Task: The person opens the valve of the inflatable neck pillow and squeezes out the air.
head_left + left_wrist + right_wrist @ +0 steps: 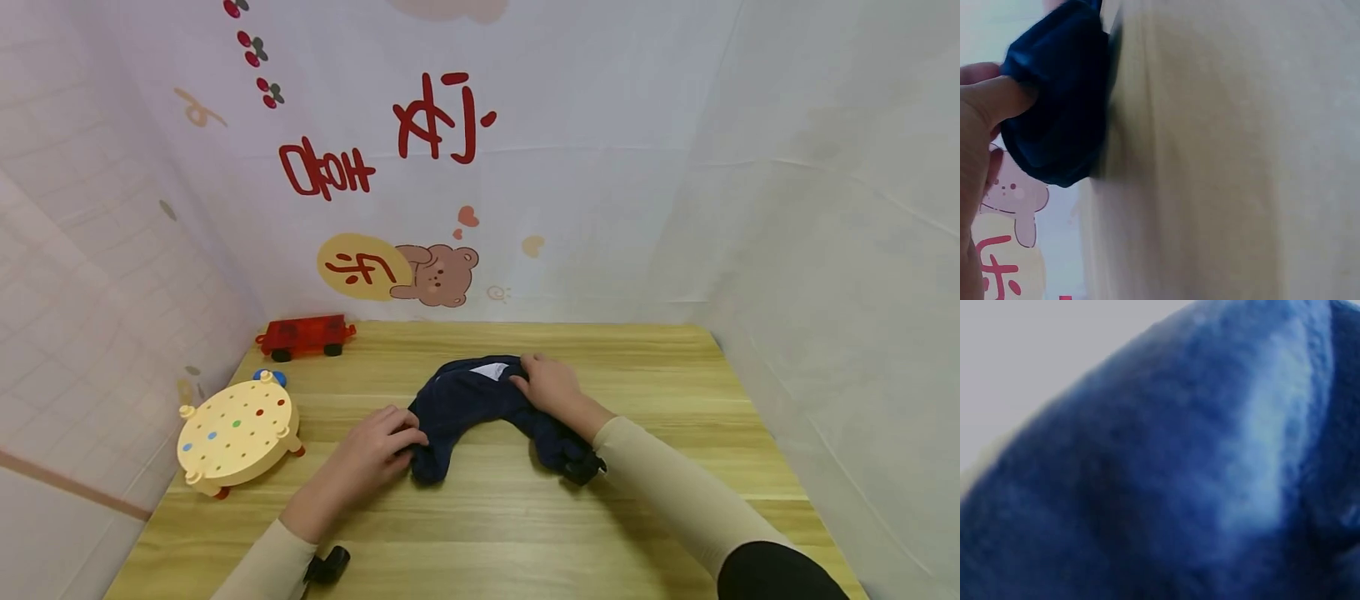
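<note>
A navy U-shaped neck pillow [468, 404] lies on the table, its opening facing me and a white label [491, 371] near the top of its curve. My left hand [375, 446] pinches the pillow's left end; the left wrist view shows the thumb [1007, 100] pressed into the dark fabric [1063, 106], with fingers behind it. On the upper right of the curve, my right hand [551, 385] grips the pillow's edge between thumb and fingers. Blurred navy fabric [1147, 456] fills most of the right wrist view, where that hand is not visible.
At the left of the wooden table [525, 542] stands a round cream pegboard toy [236, 433] on short legs. A blue piece [279, 377] sits behind it. Farther back is a red toy wagon [306, 336] with black wheels. Printed cloth [600, 208] hangs along the back and sides.
</note>
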### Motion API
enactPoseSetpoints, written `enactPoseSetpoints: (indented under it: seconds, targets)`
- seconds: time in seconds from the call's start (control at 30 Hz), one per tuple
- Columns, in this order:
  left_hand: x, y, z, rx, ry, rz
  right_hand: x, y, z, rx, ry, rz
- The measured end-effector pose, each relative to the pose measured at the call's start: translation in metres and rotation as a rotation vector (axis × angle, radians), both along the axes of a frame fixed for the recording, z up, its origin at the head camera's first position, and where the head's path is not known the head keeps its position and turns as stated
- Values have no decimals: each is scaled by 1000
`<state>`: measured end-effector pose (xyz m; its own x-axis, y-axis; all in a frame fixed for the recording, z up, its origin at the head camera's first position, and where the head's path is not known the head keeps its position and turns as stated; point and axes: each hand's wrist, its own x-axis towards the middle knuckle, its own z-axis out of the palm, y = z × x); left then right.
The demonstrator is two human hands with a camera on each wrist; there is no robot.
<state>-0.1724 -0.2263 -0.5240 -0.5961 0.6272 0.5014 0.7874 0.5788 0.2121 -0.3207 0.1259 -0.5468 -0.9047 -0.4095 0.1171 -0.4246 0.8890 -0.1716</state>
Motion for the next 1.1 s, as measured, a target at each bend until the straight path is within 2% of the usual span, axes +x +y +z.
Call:
enactPoseSetpoints:
  seconds: [0.2,0.3,0.4,0.6,0.77,0.93,1.1]
  targets:
    - [4,-3,-3,-20,-47,49,-5,1,-3,-5,-47,-16]
    - [3,-3,-4,-28,-59,53,-8,2,-5,-4,-71,-32]
    - [1,-1,-6,-26,-57,39,-10,3,-5,-7,-85,-43]
    - [-1,3,-5,4,-15,-29,-11,2,-5,-10,-88,-35]
    - [0,3,-7,36,16,-62,-12,0,-7,-12,-88,-43]
    - [4,1,-7,40,24,-26,-15,0,-7,-26,-100,-59]
    - [7,-3,-5,5,-24,14,-18,4,-8,-51,-97,-62]
